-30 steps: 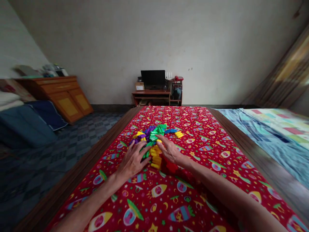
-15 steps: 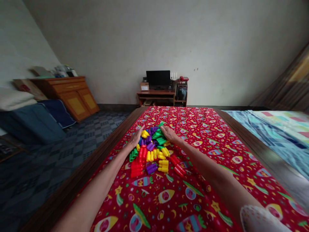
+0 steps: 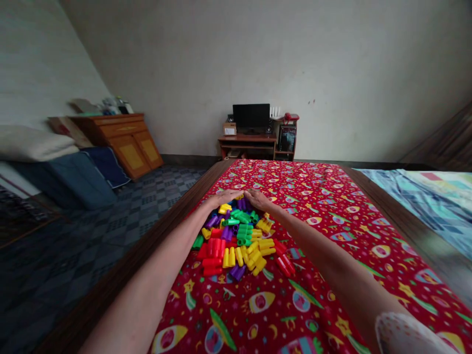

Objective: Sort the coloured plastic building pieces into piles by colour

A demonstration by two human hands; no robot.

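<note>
Several plastic toy building blocks in red, yellow, green, purple and blue lie in a loose pile on a red patterned cloth (image 3: 309, 290). At the far left of the pile, my left hand (image 3: 224, 197) curves inward with its fingers stretched out, next to a yellow block (image 3: 224, 209). My right hand (image 3: 258, 199) rests at the far right edge beside purple blocks, fingers extended. The fingertips of both hands nearly meet behind the pile. Nearer to me are red blocks (image 3: 213, 248), green blocks (image 3: 244, 235) and yellow blocks (image 3: 260, 246). Neither hand grips a block.
The cloth covers a table with a dark wooden edge (image 3: 177, 211). Beyond it stands a desk (image 3: 247, 139) with a monitor (image 3: 251, 117). A wooden cabinet (image 3: 125, 142) is at the left, and a bed with a blue sheet (image 3: 409, 196) at the right.
Both hands have come together behind the pile, the left reaching farther forward and inward. The blocks have shifted toward me and spread out. The view has turned slightly left.
</note>
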